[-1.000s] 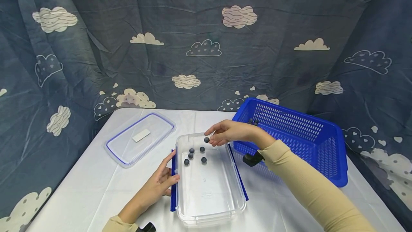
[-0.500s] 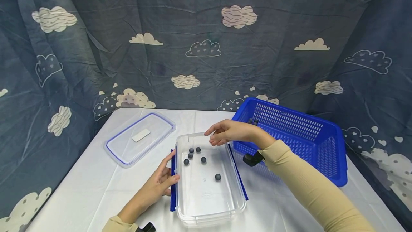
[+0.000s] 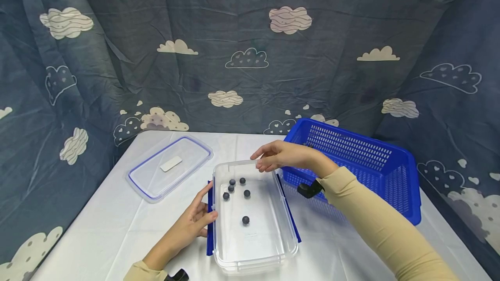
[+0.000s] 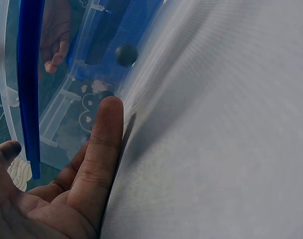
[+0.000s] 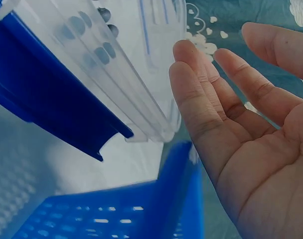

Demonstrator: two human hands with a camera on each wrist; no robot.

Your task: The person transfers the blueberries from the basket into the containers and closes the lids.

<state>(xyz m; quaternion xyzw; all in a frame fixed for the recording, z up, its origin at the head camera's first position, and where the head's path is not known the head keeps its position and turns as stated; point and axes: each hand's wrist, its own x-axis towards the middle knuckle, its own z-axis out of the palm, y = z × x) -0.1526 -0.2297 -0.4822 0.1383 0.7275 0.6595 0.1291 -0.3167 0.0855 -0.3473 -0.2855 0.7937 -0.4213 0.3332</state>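
A clear plastic food container (image 3: pixel 255 244) with blue side latches lies lengthwise before me, holding several blueberries. Most of them gather toward its far left part, while one blueberry (image 3: pixel 245 220) sits alone near the middle. My left hand (image 3: pixel 191 224) rests against the left side by the folded-down latch (image 4: pixel 29 84), its thumb at the rim and its fingers fairly straight. Above the far right corner hovers my right hand (image 3: pixel 287 157), its fingers loosely bent and nothing between them. The right wrist view shows that palm (image 5: pixel 271 169) bare, beside the container.
A blue perforated basket (image 3: pixel 398 185) stands right of the container, partly behind my right arm; a few dark berries show in it. The clear lid (image 3: pixel 195 159) with a blue seal lies at the back left on the white tablecloth (image 3: pixel 90 233). A cloud-patterned curtain hangs behind.
A blueberry left my right fingers, dropped into the container and rolled toward the near right, then left to the middle. My right hand has shifted slightly right; the left hand stayed put.
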